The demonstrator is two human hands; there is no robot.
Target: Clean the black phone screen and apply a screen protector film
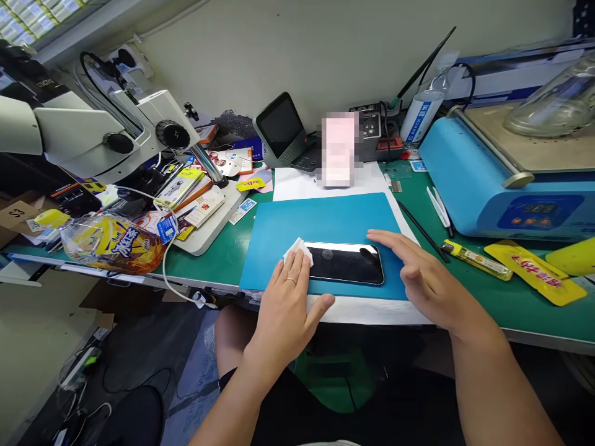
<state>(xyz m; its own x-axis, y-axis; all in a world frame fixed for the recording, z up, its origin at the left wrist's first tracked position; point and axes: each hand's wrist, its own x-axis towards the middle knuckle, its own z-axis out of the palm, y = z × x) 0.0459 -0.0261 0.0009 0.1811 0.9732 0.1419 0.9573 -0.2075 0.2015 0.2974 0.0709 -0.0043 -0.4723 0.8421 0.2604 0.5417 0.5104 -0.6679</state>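
A dark smartphone (pixel 346 263) lies flat, glossy face up, on a blue mat (pixel 325 217). My left hand (pixel 288 303) holds a folded white wipe (pixel 300 246) under its fingertips, pressed down at the phone's left end. Those fingers are straight and close together, with the thumb sticking out to the right. My right hand (pixel 425 279) hovers open just beyond the phone's right end, its fingers stretched and nothing in them. A round smudge-like mark shows on the phone's surface near the wipe.
A microscope (pixel 139 127) and a drink bottle (pixel 116 241) stand left. At the right are a blue heating machine (pixel 511 186), tweezers (pixel 439 207), a black stick (pixel 423 230) and yellow packets (pixel 534 269). A small-screened device (pixel 283 127) stands behind the mat.
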